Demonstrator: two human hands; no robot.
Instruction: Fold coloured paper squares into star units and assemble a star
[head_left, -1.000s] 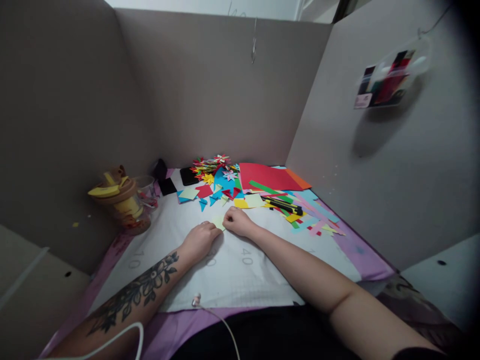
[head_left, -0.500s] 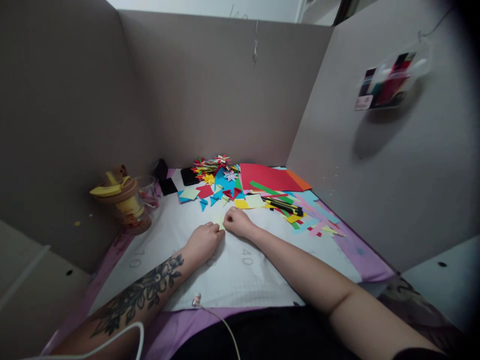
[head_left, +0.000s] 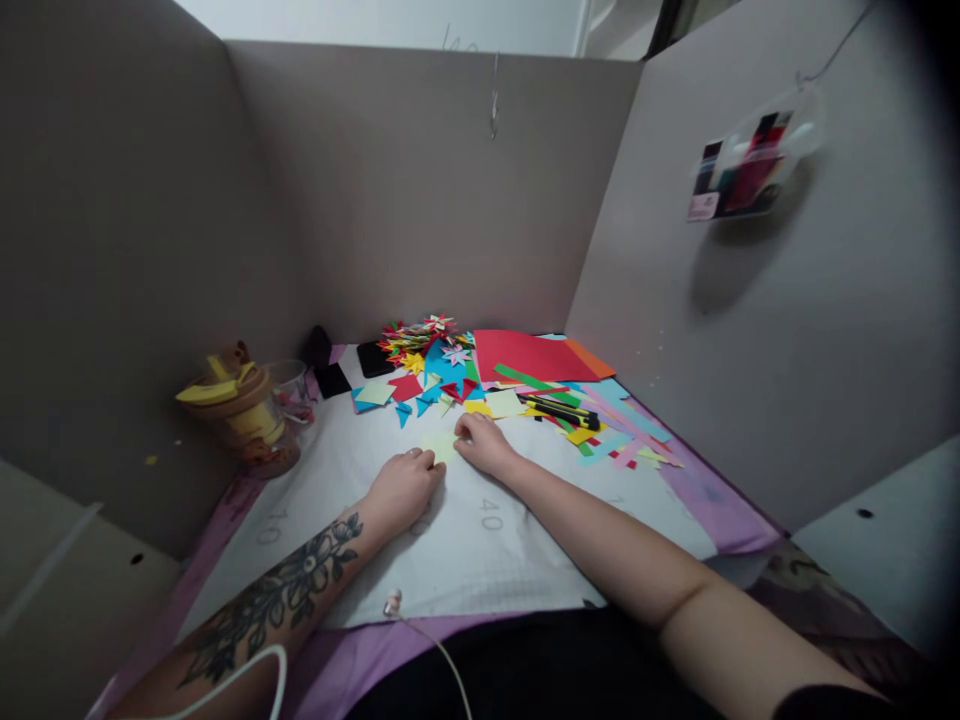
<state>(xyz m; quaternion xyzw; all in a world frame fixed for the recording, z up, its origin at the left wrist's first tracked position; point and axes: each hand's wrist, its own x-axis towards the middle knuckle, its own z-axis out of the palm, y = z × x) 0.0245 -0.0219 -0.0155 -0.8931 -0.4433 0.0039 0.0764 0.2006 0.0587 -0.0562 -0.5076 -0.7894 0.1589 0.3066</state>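
Nearest to us, a white cable point(head_left: 282, 672) looped over the left forearm, and an earphone point(head_left: 391, 604) lay at the near edge of the white sheet point(head_left: 540, 560), its thin lead trailing over the purple cloth point(head_left: 360, 645); we thought both lines best kept from snagging a sleeve or wrist. Farther in, our left hand point(head_left: 405, 490) rested palm down, its fingers close together and bent, the thumb side at the near left of a small pale yellow-green paper point(head_left: 439, 446). The paper lay on the white sheet between our two hands, and our right hand point(head_left: 482, 443) stood at its right side, fingers curled in with little gap; we could not tell whether either hand pinched the paper or only pressed it. For good handling, we judged that the left fingers should steady the piece lightly while the right fingertips worked close to the edge, since so thin a paper would likely crease or skate under a heavy push. Beyond our hands lay small blue folded pieces point(head_left: 403, 413), a pale square point(head_left: 507, 403) and a yellow-and-black cutter point(head_left: 562, 411), which we thought wise to leave well away from our knuckles. Farthest back, red paper point(head_left: 525, 357) lay beside folded paper stars point(head_left: 456, 355).
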